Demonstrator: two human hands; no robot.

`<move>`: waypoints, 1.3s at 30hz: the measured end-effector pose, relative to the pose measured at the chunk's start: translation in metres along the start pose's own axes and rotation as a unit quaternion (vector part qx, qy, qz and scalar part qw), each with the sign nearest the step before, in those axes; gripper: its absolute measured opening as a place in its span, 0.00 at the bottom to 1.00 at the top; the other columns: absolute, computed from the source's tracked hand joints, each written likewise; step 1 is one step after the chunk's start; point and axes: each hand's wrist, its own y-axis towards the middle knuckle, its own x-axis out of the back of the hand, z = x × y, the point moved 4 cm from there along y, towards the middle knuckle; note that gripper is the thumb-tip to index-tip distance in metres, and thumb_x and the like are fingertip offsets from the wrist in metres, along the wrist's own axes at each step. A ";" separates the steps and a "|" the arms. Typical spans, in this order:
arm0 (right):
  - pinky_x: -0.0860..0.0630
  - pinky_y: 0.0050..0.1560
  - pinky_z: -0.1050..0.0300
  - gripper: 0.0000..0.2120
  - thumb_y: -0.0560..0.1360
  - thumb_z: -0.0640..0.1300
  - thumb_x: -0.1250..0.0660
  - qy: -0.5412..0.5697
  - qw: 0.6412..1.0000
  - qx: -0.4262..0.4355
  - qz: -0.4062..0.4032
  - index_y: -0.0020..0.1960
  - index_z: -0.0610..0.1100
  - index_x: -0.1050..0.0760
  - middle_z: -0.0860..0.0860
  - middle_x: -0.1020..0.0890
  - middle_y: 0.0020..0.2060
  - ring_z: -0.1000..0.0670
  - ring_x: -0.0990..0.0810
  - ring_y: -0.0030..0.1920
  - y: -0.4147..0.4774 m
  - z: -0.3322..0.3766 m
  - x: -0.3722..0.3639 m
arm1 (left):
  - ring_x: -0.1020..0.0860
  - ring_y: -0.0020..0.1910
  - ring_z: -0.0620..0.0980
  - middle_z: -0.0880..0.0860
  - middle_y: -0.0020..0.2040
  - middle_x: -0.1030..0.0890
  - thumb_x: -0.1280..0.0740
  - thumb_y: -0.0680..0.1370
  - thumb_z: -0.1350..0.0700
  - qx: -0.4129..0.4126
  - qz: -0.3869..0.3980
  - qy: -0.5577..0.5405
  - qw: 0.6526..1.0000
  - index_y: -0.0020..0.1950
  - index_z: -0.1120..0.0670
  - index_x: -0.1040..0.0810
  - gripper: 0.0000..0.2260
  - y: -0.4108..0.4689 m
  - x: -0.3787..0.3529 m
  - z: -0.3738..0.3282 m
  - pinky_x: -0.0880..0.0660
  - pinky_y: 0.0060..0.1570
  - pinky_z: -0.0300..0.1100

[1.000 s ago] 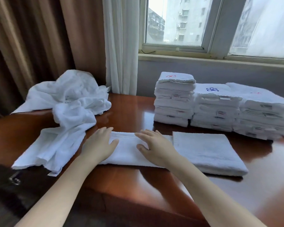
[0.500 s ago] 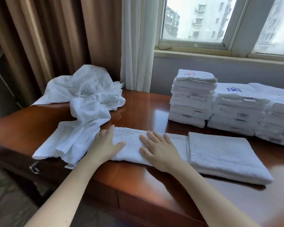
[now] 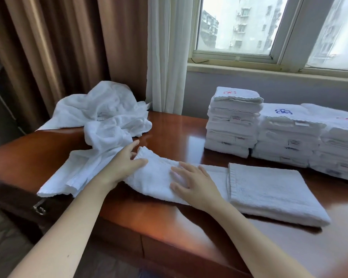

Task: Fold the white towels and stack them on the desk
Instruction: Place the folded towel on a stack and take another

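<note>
The towel [image 3: 157,177] in hand is laid lengthwise along the near edge of the table [image 3: 179,133], at about 6 o'clock. Its 9 o'clock end is gripped by the left hand [image 3: 125,163], thumb on top and fingers tucked beneath, and is raised off the wood. The right hand [image 3: 193,182] is pressed flat, fingers spread, on the middle of the strip. At the 3 o'clock end a folded panel [image 3: 269,193] is seen touching the strip; whether it is the same towel's end turned in cannot be told.

The step is judged to be the folding-in of the left end. It would be done well if the raised end were carried toward 3 o'clock with both corners kept level, the crease fixed under the flat hand, and the edges matched to the panel before being smoothed. The heap of unfolded towels [image 3: 100,117], touching at 10 o'clock, should not be dragged along.

Three folded stacks [image 3: 233,125] are ranged at 1 to 2 o'clock. The wood is glossy and reddish, so slipping of the cloth is to be expected. Brown curtains [image 3: 58,47] are hung at 11 o'clock, a white sheer [image 3: 165,47] at 12, and a window [image 3: 235,23] beyond.
</note>
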 end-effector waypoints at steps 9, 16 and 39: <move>0.19 0.41 0.56 0.15 0.79 0.51 0.38 0.437 0.895 -0.064 -0.067 0.63 0.51 0.21 0.55 0.15 0.48 0.52 0.16 0.45 -0.011 0.017 0.071 | 0.24 0.65 0.51 0.52 0.70 0.26 0.30 0.77 0.56 -0.021 0.131 -0.116 0.984 0.79 0.48 0.41 0.33 -0.005 -0.052 -0.080 0.24 0.61 0.46; 0.19 0.54 0.43 0.18 0.77 0.54 0.34 0.493 0.856 -0.148 -0.050 0.62 0.47 0.21 0.44 0.16 0.54 0.43 0.16 0.54 -0.042 -0.026 0.137 | 0.17 0.51 0.52 0.49 0.61 0.19 0.47 0.83 0.41 -0.028 0.229 -0.231 0.945 0.64 0.50 0.27 0.18 -0.016 -0.140 -0.149 0.19 0.44 0.41; 0.21 0.39 0.54 0.29 0.72 0.26 0.42 0.506 0.731 -0.383 -0.250 0.71 0.43 0.31 0.44 0.19 0.53 0.45 0.18 0.47 -0.154 -0.186 0.173 | 0.45 0.78 0.49 0.49 0.78 0.37 0.47 0.85 0.51 -0.255 0.143 0.258 0.921 0.78 0.51 0.38 0.21 -0.020 -0.275 -0.131 0.49 0.74 0.42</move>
